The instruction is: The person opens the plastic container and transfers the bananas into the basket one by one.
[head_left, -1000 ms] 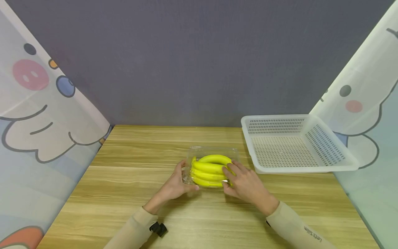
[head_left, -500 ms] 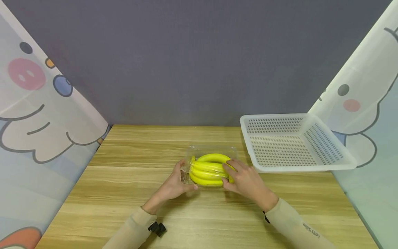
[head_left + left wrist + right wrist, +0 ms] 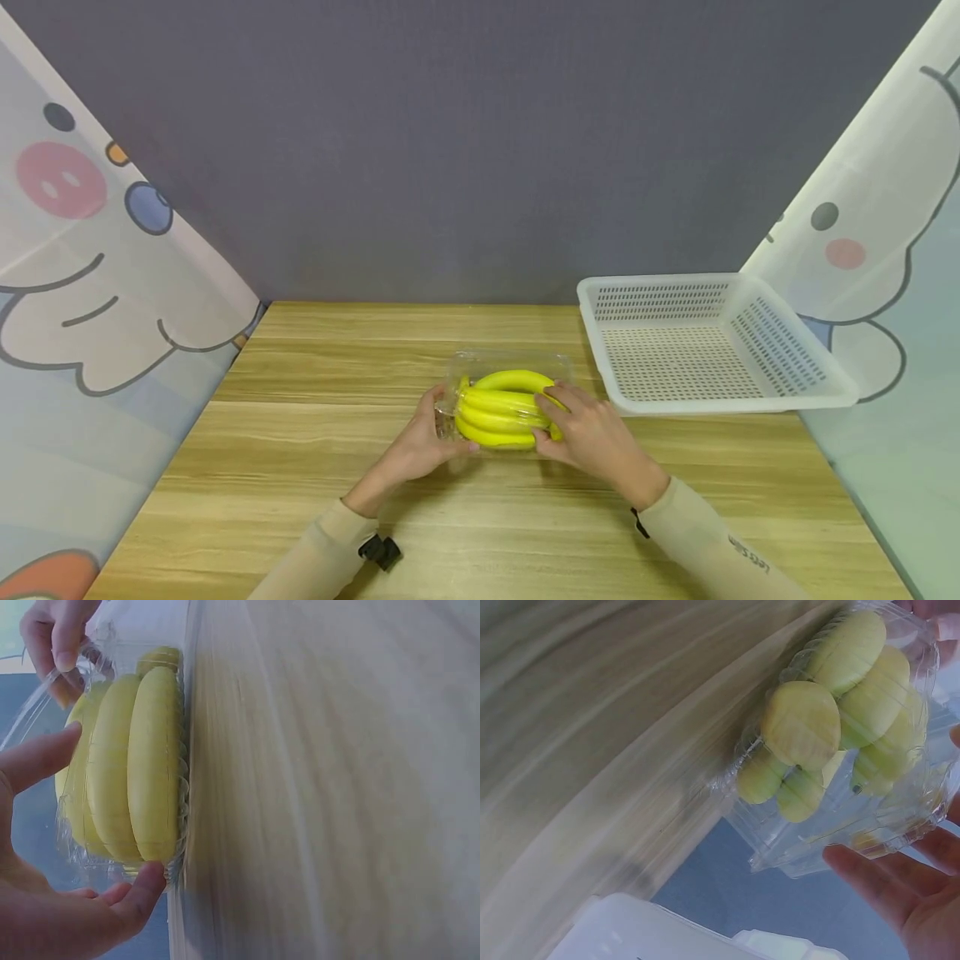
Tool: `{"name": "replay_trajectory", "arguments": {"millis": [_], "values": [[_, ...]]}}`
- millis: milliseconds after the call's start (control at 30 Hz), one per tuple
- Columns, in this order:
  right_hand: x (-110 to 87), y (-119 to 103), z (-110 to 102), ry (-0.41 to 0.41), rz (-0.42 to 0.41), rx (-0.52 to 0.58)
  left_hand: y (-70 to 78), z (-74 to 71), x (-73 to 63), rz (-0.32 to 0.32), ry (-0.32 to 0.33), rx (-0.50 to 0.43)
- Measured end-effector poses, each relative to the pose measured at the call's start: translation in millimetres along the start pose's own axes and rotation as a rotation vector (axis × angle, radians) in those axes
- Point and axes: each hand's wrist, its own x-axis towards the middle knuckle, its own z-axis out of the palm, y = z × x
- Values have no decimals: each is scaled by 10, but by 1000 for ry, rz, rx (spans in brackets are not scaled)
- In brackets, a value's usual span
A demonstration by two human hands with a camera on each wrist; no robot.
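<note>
A bunch of yellow bananas [image 3: 498, 421] lies in a clear plastic clamshell box [image 3: 468, 360] on the table. Clear plastic also shows over the bananas, with glare on it. My left hand [image 3: 416, 450] holds the box's left end, thumb at the front and fingers behind. My right hand [image 3: 596, 442] grips its right end, fingers bent over the top and thumb at the front. In the left wrist view, a clear lid edge [image 3: 30, 712] stands near my right fingers. The right wrist view shows the bananas' ends [image 3: 802, 724] through the plastic; how tightly the lid sits cannot be told.
A white perforated plastic basket [image 3: 682, 358] stands at the back right of the wooden table [image 3: 337, 358]. Behind the table rises a grey wall [image 3: 450, 167]. Cartoon-printed panels [image 3: 120, 333] flank both sides.
Plastic has come down over the bananas, and the glare now runs along their top. The box has shifted very slightly left in view. Both hands keep almost the same place.
</note>
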Motion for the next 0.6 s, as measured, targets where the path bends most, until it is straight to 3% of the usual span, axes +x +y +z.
{"name": "replay_trajectory", "arguments": {"millis": [267, 600], "values": [[40, 26, 6, 12, 34, 51, 18, -14, -2, 21, -22, -46], [77, 36, -10, 23, 54, 49, 17, -15, -5, 7, -22, -28]]}}
